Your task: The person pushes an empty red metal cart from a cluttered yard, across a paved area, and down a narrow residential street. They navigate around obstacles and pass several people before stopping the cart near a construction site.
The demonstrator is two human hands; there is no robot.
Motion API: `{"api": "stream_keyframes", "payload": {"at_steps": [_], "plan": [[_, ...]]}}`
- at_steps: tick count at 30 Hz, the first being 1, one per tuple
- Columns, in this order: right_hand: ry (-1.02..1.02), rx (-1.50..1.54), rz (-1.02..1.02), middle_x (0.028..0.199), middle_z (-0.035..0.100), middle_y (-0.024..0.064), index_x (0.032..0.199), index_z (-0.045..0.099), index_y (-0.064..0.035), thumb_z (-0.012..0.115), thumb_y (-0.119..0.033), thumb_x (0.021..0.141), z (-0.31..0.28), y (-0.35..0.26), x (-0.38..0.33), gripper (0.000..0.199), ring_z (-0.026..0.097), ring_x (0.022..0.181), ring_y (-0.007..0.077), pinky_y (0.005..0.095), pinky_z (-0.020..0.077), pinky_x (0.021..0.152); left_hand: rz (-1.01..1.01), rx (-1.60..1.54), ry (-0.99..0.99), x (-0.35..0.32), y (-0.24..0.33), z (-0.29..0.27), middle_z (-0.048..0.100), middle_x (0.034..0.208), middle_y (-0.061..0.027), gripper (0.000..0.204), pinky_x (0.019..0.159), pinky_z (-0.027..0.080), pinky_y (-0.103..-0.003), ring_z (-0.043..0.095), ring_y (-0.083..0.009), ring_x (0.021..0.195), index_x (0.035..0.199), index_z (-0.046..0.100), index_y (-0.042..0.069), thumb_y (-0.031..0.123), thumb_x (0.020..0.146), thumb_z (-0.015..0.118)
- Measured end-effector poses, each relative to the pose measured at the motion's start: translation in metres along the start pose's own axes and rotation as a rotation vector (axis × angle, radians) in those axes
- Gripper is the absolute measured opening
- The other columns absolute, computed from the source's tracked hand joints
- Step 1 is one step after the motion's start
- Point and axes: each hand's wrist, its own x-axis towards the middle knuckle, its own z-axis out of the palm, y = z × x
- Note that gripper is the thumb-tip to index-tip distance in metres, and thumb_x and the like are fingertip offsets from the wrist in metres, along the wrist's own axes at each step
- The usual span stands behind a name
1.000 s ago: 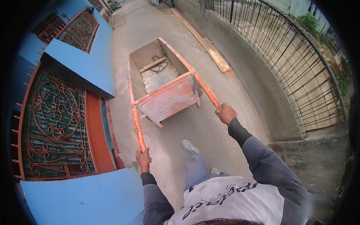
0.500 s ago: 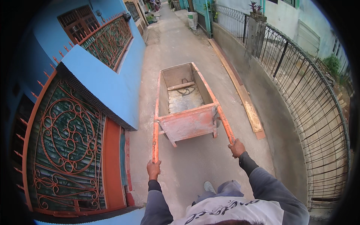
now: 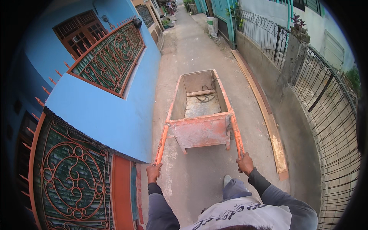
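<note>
This is an outdoor residential alley, a narrow concrete lane (image 3: 191,42) running straight between houses. On the left stands a bright blue house wall (image 3: 103,111) with ornate scrolled iron grilles (image 3: 111,57) framed in orange, a brown wooden window (image 3: 78,32) and an orange-framed gate (image 3: 73,180). On the right a low grey concrete wall (image 3: 291,107) carries a black barred metal fence (image 3: 326,99), with potted plants (image 3: 297,21) on a pillar. A long wooden plank (image 3: 264,111) lies along the foot of that wall. Farther down, teal doors (image 3: 220,7), a white sack (image 3: 212,26) and greenery line the lane. A rusty orange cart (image 3: 201,115) stands in the middle of it
</note>
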Motion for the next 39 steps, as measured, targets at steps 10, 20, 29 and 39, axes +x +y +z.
{"api": "stream_keyframes", "payload": {"at_steps": [10,20,29,39], "plan": [[0.019,0.034,0.029,0.078,0.067,0.0225,0.111,0.045,0.0106,0.066,-0.018,0.09,-0.012,-0.108,0.263,0.042,0.07,0.054,0.0312,0.04,0.0574,0.049,0.02,0.034,-0.03,0.212,0.17,0.11,0.059,0.066,-0.0053,0.033,0.037,0.044,-0.032,0.055,-0.0152,0.044,0.095,0.066,-0.003,0.024,0.083,0.082],[0.1,-0.125,0.008,0.082,0.069,0.0282,0.114,0.051,0.0107,0.069,-0.024,0.088,-0.068,-0.214,0.532,0.047,0.072,0.061,0.0366,0.0458,0.0589,0.058,0.098,0.071,-0.002,0.401,0.347,0.253,0.061,0.064,-0.006,0.036,0.042,0.049,-0.033,0.058,-0.0152,0.046,0.095,0.067,-0.002,0.029,0.084,0.083],[0.154,-0.245,-0.084,0.067,0.065,0.0173,0.109,0.054,0.0113,0.067,-0.027,0.092,-0.137,-0.264,0.803,0.044,0.066,0.045,0.0259,0.038,0.0532,0.04,0.108,0.088,-0.089,0.554,0.519,0.382,0.06,0.064,-0.0082,0.038,0.041,0.049,-0.034,0.06,-0.0186,0.045,0.093,0.062,-0.003,0.03,0.086,0.08],[0.167,-0.286,-0.063,0.075,0.069,0.0233,0.102,0.06,0.0084,0.07,-0.035,0.09,-0.188,-0.434,1.08,0.046,0.073,0.067,0.0356,0.0477,0.0573,0.071,0.073,-0.012,-0.092,0.767,0.71,0.507,0.057,0.066,-0.0053,0.035,0.039,0.045,-0.033,0.056,-0.0156,0.045,0.09,0.06,-0.002,0.027,0.085,0.08]]}}
